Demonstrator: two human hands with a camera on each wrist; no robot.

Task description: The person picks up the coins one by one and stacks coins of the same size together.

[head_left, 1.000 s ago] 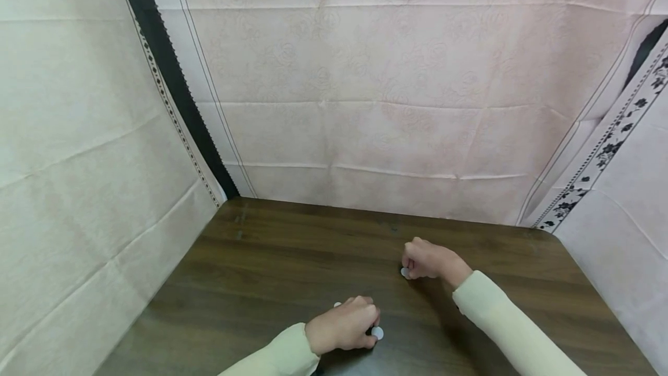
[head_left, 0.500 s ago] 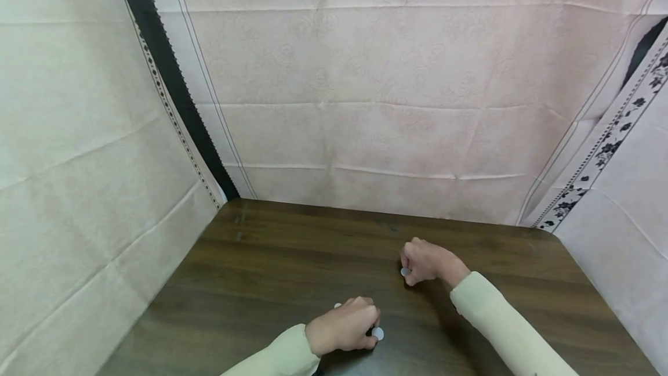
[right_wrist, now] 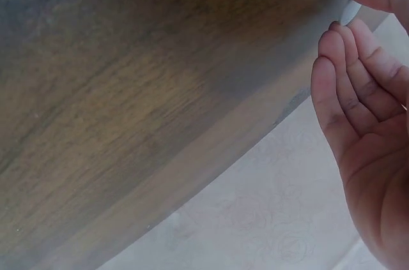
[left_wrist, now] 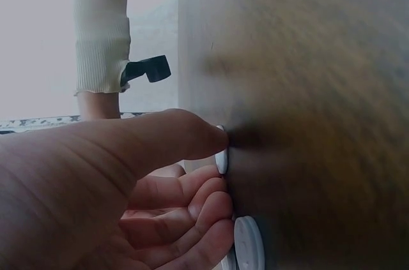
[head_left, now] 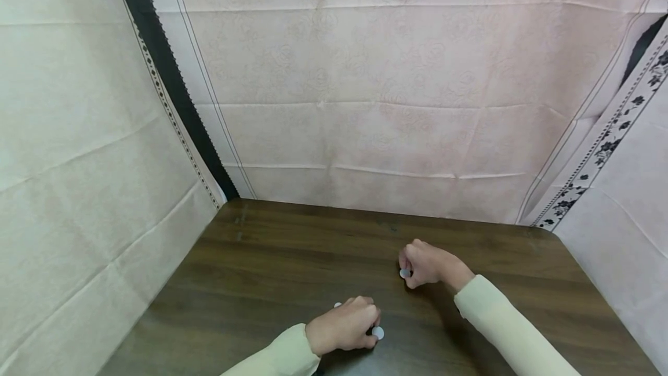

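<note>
Low over the wooden table, my left hand [head_left: 344, 324] pinches a small white disc [head_left: 378, 333] between thumb and index finger. Seen from the left wrist, that disc [left_wrist: 222, 152] stands on edge at the thumb tip. Beside the curled lower fingers is a thicker white disc [left_wrist: 249, 244] with a raised rim, and part of another shows behind it; in the head view a white disc [head_left: 337, 304] peeks out past the knuckles. Farther back and to the right, my right hand [head_left: 429, 263] holds a white disc [head_left: 404, 273] by thumb and fingertips, close to the tabletop.
The dark brown wooden table [head_left: 282, 260] has rounded far corners. Pale cloth [head_left: 365, 91] hangs behind it, with more cloth [head_left: 94, 161] along the left and a flower-bordered cloth [head_left: 621, 237] on the right.
My right hand has shifted slightly left and nearer, its thumb lower, while keeping hold of the disc. The left hand and its disc have stayed in place.
</note>
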